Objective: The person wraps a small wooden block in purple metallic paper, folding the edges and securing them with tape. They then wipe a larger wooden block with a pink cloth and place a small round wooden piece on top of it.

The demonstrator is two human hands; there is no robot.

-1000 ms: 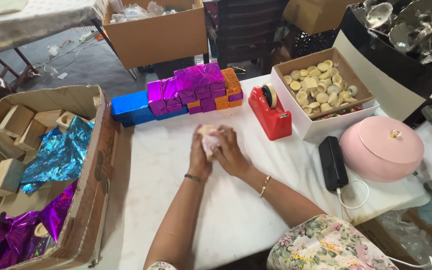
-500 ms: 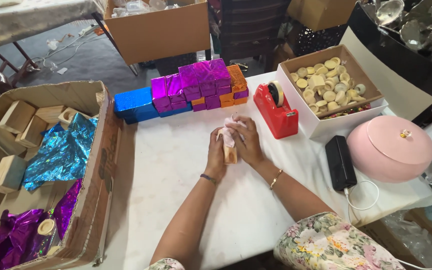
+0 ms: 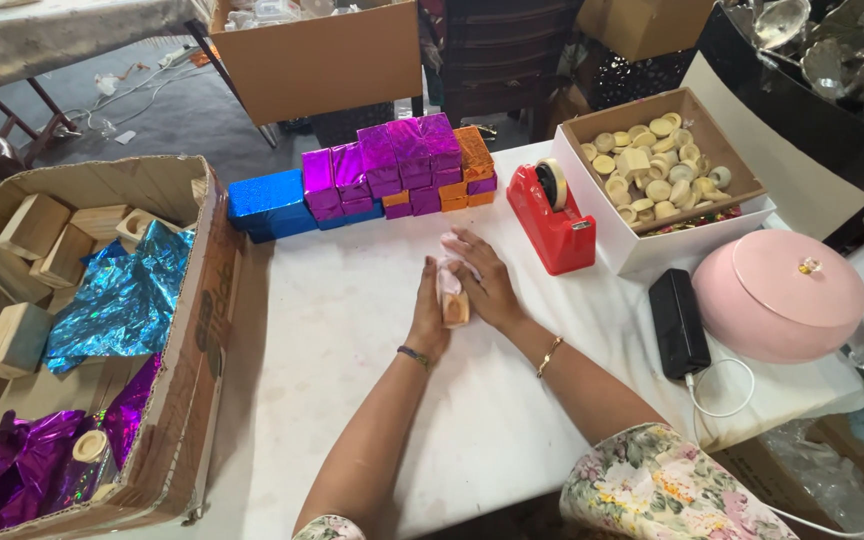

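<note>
Between frames, both hands had slid nearer to me on the table (image 3: 352, 400), turning the block (image 3: 451, 294) on edge. My left hand (image 3: 428, 318) and right hand (image 3: 487, 283) pressed it from either side, fingers together and flat against it, pale wrap over its far end, bare wood showing nearest me. Beyond it stood a row of purple, orange and blue boxes (image 3: 392, 170). Right of my hands sat a red tape dispenser (image 3: 552, 218), then a white box (image 3: 652, 240) of discs.

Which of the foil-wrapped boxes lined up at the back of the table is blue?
The blue box at the left end of the row; the others beside it are purple, with orange ones at the right end.
</note>
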